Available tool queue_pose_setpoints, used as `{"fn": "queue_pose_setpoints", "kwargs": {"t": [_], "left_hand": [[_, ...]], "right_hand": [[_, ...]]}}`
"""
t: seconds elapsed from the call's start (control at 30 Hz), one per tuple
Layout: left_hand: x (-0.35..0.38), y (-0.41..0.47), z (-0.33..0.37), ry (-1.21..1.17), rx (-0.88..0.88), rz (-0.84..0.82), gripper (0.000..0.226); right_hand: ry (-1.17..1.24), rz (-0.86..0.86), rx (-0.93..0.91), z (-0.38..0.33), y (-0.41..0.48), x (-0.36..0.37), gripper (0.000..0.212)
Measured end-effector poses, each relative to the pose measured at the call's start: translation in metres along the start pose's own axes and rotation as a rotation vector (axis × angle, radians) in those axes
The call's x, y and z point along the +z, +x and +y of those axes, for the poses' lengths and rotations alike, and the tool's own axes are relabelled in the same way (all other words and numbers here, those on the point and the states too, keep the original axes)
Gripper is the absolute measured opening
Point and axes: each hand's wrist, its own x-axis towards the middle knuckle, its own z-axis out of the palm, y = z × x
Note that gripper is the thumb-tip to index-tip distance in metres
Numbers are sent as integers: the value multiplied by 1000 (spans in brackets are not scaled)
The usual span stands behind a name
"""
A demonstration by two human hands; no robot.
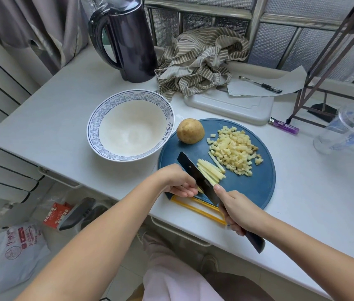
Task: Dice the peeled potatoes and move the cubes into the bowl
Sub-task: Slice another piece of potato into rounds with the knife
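On the round blue cutting board lie a bundle of potato strips, a heap of potato cubes and a half potato, cut face down. My right hand grips the handle of a black cleaver, whose blade stands across the near end of the strips. Just left of the blade, my left hand has its curled fingers on the strips' near end. The white bowl with a blue pattern sits empty left of the board.
A dark kettle, a striped cloth, a white board with paper and a pen, a purple lighter and a clear plastic cup stand on the white counter. A yellow frame lies at the counter's near edge.
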Motion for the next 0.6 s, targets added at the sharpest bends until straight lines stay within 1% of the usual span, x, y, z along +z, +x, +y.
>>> {"fn": "queue_pose_setpoints", "kwargs": {"t": [0.3, 0.6], "left_hand": [[0, 1, 0, 1, -10, -1, 6], [0, 1, 1, 5, -6, -6, 5]], "right_hand": [[60, -40, 39, -2, 0, -2, 58], [75, -48, 35, -3, 1, -1, 59]]}}
